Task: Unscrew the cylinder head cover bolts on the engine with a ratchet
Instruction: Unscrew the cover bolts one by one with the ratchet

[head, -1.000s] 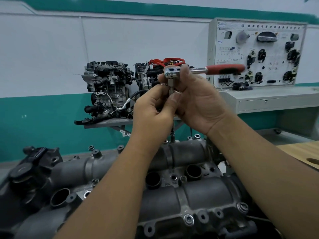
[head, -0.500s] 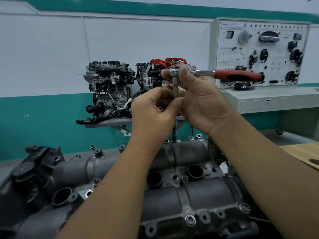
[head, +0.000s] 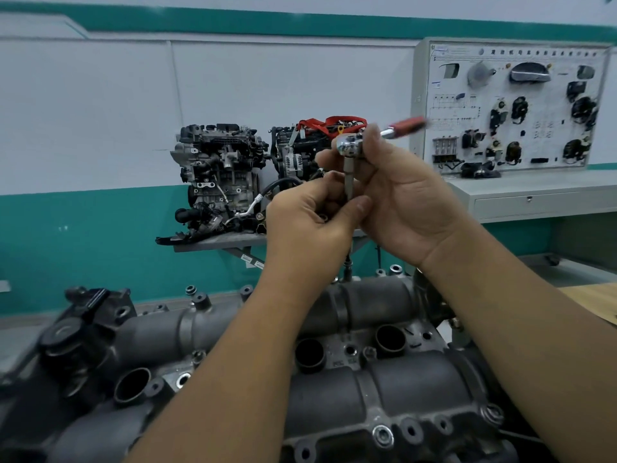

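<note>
Since half a second ago the ratchet (head: pixel 350 146) has swung: its red handle (head: pixel 405 126), then lying level out to the right, now tilts up and away, blurred. Hands sit in much the same spot above the engine.

Right hand (head: pixel 405 202) grasps the ratchet at its chrome head, thumb over the top, fingers curled behind. Extension bar (head: pixel 348 182) hangs straight down from the head. Left hand (head: pixel 310 218) pinches that bar lower down between thumb and curled fingers. Bar reappears under my hands and reaches a bolt (head: pixel 347 277) on the far edge of the cover (head: pixel 384 385); the contact itself is too small to judge.

Cover lies across the lower view, dark grey, with open round holes. A near-edge bolt (head: pixel 383 435) sits in its boss.

Beyond: two engines (head: pixel 218 175) on a shelf, a panel (head: pixel 514 105) on a grey bench.
</note>
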Available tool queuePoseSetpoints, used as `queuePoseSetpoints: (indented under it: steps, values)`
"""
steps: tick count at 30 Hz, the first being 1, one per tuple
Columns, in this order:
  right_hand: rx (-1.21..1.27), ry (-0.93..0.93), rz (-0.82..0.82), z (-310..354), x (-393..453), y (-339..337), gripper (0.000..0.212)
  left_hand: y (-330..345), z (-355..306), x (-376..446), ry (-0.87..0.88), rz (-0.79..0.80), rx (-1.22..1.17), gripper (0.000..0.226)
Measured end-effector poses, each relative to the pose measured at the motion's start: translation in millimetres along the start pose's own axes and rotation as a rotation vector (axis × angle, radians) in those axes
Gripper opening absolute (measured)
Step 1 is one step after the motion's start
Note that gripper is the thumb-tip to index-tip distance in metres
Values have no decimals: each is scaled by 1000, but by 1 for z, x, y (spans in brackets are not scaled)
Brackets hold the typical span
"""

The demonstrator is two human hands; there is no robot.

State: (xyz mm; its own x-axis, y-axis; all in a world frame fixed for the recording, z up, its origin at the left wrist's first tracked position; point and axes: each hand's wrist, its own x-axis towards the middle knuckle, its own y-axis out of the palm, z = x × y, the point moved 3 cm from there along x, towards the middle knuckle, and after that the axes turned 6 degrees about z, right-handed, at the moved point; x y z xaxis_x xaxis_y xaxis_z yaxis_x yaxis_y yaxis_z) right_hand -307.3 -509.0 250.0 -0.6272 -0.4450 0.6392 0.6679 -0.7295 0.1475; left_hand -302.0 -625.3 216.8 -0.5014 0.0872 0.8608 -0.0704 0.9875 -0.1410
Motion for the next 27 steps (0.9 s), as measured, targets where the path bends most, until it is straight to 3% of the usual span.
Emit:
queuePoseSetpoints:
  steps: [6,10,14,18,24,27]
  values:
    - [-47,-64,-78,3,-1,-2,23,-2,1,-1,19,-25,58,6]
    - [-9,-20,-48,2,-1,2,37,-2,3,1,-18,-65,44,19]
    - [-22,-39,-92,0,-1,4,32,-2,1,1,-19,-46,6,9]
    - [-56,-110,-128,2,-3,3,23,-2,2,0,-36,-76,47,14]
    - [-8,5,-57,-4,-1,8,39,-4,1,0,-52,-47,-62,4]
    - [-39,-44,-85,-3,1,6,24,-3,1,-2,-20,-44,-2,3]
